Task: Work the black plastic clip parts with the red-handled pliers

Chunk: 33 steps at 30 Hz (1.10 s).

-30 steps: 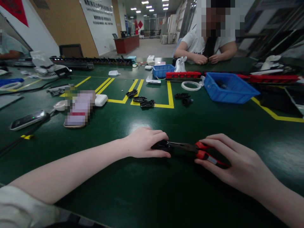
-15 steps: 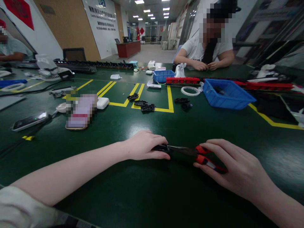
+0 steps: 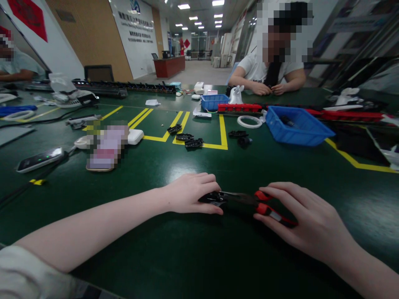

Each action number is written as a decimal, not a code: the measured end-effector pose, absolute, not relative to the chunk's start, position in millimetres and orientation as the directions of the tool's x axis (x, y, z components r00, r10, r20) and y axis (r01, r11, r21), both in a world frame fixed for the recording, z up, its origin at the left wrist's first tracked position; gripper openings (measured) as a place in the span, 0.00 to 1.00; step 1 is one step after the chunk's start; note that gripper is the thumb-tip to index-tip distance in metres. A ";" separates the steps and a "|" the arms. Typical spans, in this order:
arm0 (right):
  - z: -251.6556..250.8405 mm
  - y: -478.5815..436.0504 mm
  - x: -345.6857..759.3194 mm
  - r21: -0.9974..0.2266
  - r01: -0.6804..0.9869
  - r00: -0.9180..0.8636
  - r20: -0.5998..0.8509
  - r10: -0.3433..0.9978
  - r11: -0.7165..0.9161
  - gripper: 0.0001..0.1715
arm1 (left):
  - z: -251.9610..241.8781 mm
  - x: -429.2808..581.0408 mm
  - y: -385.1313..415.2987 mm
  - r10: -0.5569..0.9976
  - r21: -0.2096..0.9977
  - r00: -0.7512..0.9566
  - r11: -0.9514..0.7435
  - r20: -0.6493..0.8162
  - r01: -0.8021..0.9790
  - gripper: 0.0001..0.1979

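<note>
My left hand (image 3: pixel 195 193) is closed on a small black plastic part (image 3: pixel 213 198), with fingers above it and the thumb along its near side. From the right, red-handled pliers (image 3: pixel 260 201) reach toward it, and the tips of their long dark jaws meet the part's right end. My right hand (image 3: pixel 307 220) is wrapped around the plier handles, which stand a little apart. Farther back, several similar black parts (image 3: pixel 193 143) lie by the yellow tape lines, and more black pieces (image 3: pixel 238 133) sit to their right.
A blue bin (image 3: pixel 299 126) stands at the right rear, a smaller blue bin (image 3: pixel 214 101) behind. A white ring (image 3: pixel 249 121) lies between them. On the left are a phone (image 3: pixel 107 147), a white case (image 3: pixel 135 136) and cables (image 3: pixel 23 193). A person (image 3: pixel 268 77) sits opposite.
My left fingers have loosened slightly, so more of the black part shows. The pliers and my right hand have shifted very slightly left.
</note>
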State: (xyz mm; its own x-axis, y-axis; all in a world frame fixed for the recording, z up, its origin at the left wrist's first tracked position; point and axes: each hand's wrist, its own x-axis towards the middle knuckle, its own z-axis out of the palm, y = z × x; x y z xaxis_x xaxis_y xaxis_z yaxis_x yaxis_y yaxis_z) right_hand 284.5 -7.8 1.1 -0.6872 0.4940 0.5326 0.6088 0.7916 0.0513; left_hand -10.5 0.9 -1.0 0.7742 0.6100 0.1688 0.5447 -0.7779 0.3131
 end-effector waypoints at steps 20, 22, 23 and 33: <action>0.2 -10.5 279.8 0.114 0.579 -0.723 0.530 0.444 0.807 0.19 | -0.8 -11.9 2.3 0.649 0.446 0.754 -0.707 0.101 0.549 0.22; 1.3 -10.0 279.4 0.128 0.587 -0.722 0.530 0.445 0.799 0.20 | -0.3 -11.7 2.2 0.651 0.446 0.753 -0.704 0.095 0.552 0.22; 1.6 -9.7 279.4 0.127 0.590 -0.720 0.530 0.448 0.797 0.20 | 0.0 -11.5 2.1 0.652 0.443 0.752 -0.703 0.093 0.555 0.22; -3.1 -8.8 280.3 0.061 0.578 -0.724 0.498 0.477 0.814 0.21 | -1.7 -11.9 1.1 0.639 0.396 0.759 -0.733 0.123 0.552 0.22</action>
State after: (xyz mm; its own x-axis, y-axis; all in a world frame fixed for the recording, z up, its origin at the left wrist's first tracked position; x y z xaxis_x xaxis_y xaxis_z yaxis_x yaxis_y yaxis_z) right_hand 280.3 -8.8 -3.1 -0.7245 0.4771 0.4975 0.5781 0.8137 0.0615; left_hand -11.9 1.1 -1.7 0.7595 0.6387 0.1234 0.5523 -0.7334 0.3964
